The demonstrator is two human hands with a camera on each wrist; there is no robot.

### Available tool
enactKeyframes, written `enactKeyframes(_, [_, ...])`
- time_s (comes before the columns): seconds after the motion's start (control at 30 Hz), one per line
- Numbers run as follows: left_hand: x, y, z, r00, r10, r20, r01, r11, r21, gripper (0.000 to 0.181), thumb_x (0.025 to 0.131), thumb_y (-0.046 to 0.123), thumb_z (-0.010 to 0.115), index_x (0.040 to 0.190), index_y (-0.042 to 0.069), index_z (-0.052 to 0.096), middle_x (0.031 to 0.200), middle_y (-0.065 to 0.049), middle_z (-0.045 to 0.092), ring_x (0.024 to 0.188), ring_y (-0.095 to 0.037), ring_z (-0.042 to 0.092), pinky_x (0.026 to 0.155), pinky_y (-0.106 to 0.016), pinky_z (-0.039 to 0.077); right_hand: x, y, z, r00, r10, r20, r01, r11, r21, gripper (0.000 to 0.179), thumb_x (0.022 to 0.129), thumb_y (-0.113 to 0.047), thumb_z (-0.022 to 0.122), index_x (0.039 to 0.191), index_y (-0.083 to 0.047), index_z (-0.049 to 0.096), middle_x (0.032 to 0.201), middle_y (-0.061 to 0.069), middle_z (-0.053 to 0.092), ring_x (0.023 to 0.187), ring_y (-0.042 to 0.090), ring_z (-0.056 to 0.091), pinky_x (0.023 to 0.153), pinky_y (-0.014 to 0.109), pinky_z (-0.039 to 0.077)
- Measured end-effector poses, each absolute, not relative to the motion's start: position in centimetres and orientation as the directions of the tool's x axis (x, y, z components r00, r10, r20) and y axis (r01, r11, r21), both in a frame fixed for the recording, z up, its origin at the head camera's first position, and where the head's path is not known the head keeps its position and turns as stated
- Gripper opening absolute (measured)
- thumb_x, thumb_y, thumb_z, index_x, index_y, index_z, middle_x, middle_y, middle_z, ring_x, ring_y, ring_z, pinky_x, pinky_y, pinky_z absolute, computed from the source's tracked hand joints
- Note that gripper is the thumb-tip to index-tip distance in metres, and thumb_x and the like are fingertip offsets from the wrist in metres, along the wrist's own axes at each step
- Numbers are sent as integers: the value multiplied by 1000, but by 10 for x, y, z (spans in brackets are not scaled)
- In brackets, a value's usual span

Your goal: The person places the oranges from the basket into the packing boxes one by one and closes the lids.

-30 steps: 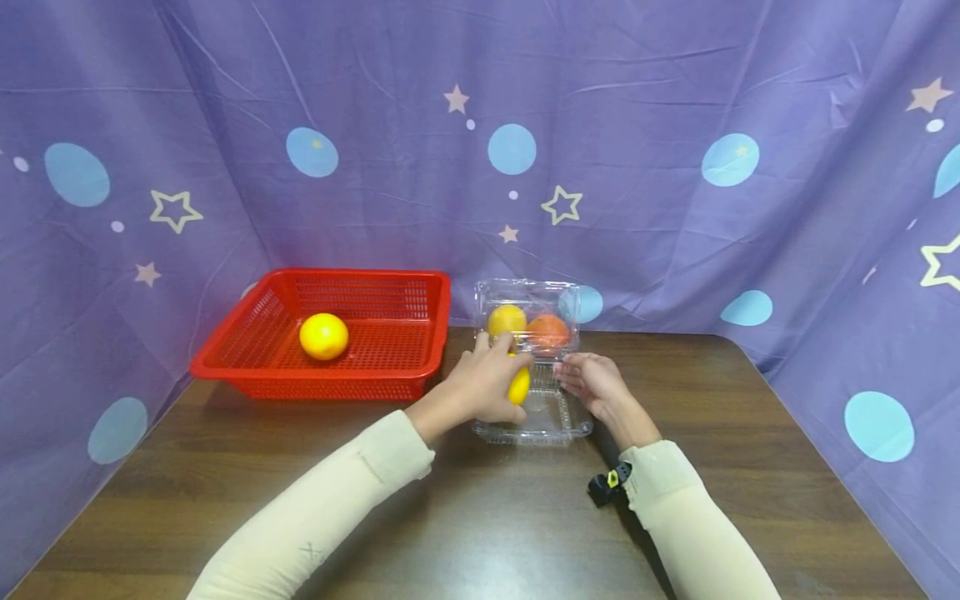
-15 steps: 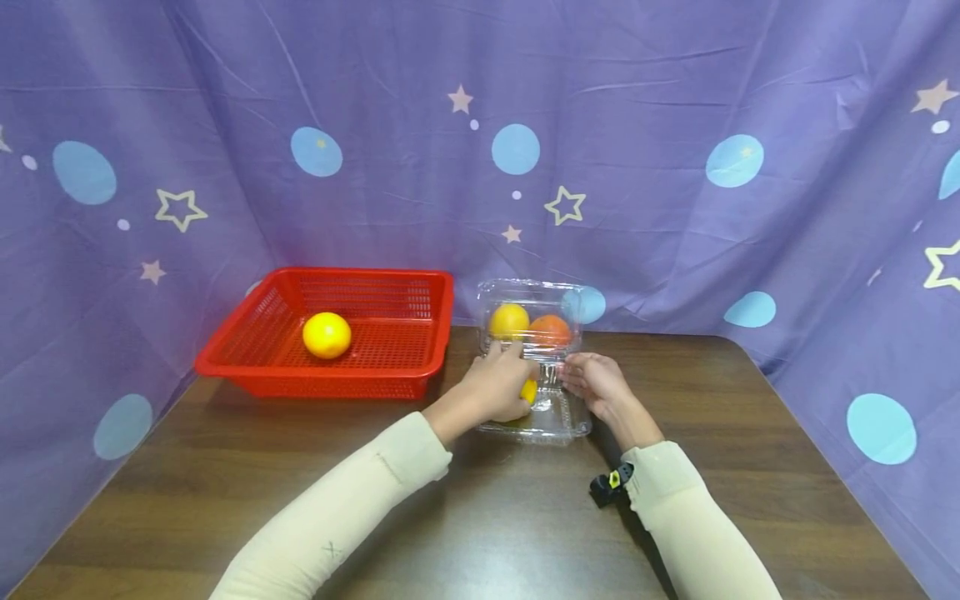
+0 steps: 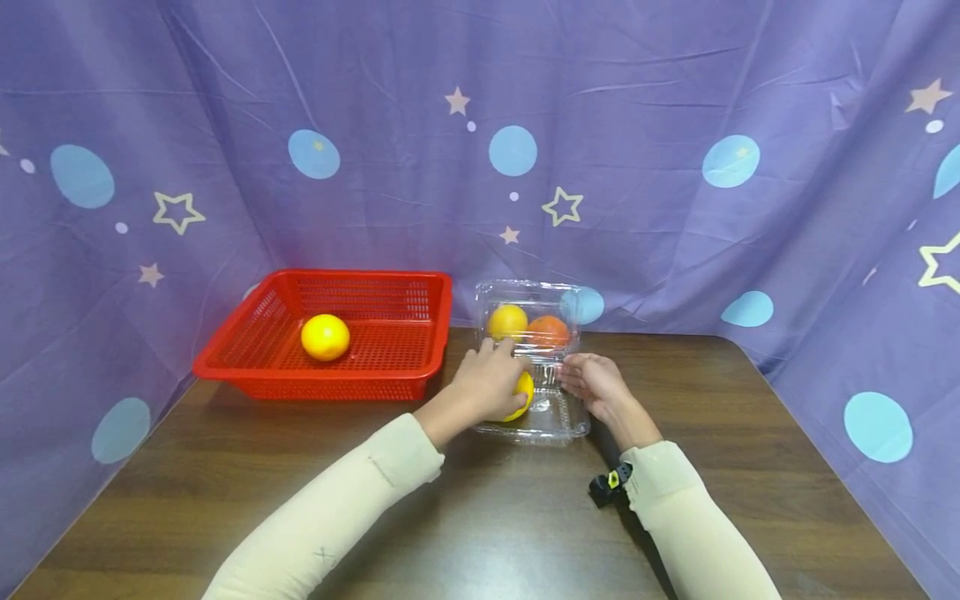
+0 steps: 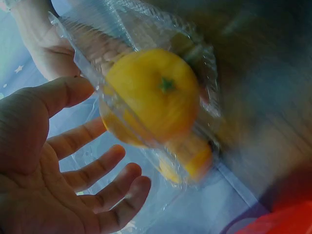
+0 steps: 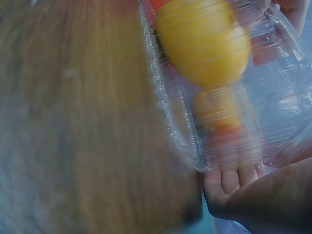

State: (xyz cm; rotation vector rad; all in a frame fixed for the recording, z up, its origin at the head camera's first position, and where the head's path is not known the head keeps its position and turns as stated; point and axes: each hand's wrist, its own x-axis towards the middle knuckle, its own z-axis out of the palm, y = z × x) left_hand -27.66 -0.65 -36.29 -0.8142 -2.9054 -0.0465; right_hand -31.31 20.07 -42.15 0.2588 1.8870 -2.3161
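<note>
A basket (image 3: 322, 387) sits left of the box (image 3: 551, 423) on the table (image 3: 487, 517), fruit (image 3: 326, 337) in each. Behind hangs the curtain (image 3: 637, 183).

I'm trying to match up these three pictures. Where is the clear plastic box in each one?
Head view: the clear plastic box stands open just right of centre, on the table.
Left wrist view: tilted across the upper middle, around the yellow fruit.
Right wrist view: it fills the upper right.
Shared landmark: the right hand, beside the box in all three; upper left in the left wrist view, lower right in the right wrist view.
</note>
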Motion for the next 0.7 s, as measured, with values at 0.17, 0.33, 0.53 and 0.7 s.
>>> enactKeyframes(0.17, [-278, -19, -355, -840, 513, 175, 509, 858, -70, 40, 92, 42, 69, 125, 21, 70, 129, -8, 60, 110, -32, 55, 86, -46, 48, -313, 201, -422, -973, 5, -232, 226, -198, -954, 15, 102, -4, 50, 115, 4, 54, 81, 0, 71, 78, 13, 69, 89, 34, 55])
enactKeyframes(0.33, [-282, -37, -346, -848, 488, 207, 482, 872, -82, 42, 93, 42, 68, 128, 19, 69, 123, -8, 62, 105, -31, 55, 86, -46, 47, -314, 201, -422, -973, 0, -232, 227, -204, -952, 14, 102, -4, 50, 114, 3, 54, 80, 0, 69, 78, 13, 69, 90, 34, 55])
enactKeyframes(0.53, [-287, -66, -339, -852, 452, 265, 450, 890, -70, 31, 91, 38, 69, 113, 16, 72, 110, -9, 62, 100, -34, 54, 83, -50, 44, -314, 201, -423, -974, -6, -225, 222, -197, -955, 18, 104, -4, 47, 118, 5, 53, 82, -1, 69, 79, 12, 68, 91, 33, 54])
enactKeyframes(0.7, [-293, -93, -332, -869, 406, 283, 404, 912, -69, 29, 91, 37, 70, 106, 13, 71, 108, -12, 62, 98, -37, 53, 83, -51, 42, -314, 201, -422, -974, -1, -225, 221, -193, -956, 17, 103, -4, 48, 117, 4, 53, 81, -1, 69, 78, 11, 68, 93, 35, 53])
